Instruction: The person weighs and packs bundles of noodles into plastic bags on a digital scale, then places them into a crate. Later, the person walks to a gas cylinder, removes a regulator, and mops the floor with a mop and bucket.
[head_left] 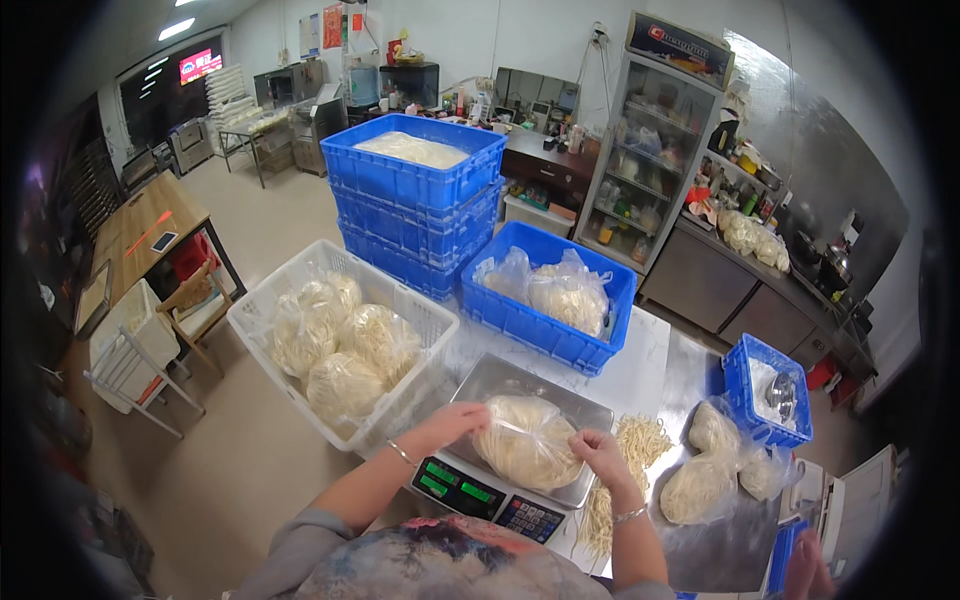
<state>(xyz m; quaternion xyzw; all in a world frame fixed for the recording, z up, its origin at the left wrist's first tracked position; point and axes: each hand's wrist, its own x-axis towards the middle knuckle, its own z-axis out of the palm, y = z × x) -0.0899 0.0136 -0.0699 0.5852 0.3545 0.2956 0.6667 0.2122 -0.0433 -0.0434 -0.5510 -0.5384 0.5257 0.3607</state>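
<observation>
A clear plastic bag of pale noodles [528,440] lies on the steel pan of a digital scale [484,497], whose green displays are lit. My left hand [458,422] has its fingers closed on the bag's upper left edge. On the other side, my right hand [600,455] pinches the plastic at the bag's right edge. A strip of plastic stretches across the top of the bag between them. Loose noodles [640,440] lie on the table just right of the scale, partly behind my right forearm.
A white crate [400,410] of bagged noodles stands at left. Blue crates [420,235] are stacked behind it, beside another blue crate [545,330] with bags. At right are more noodle bags [700,485] and a blue bin [735,385]. Another person's hand [808,568] shows lower right.
</observation>
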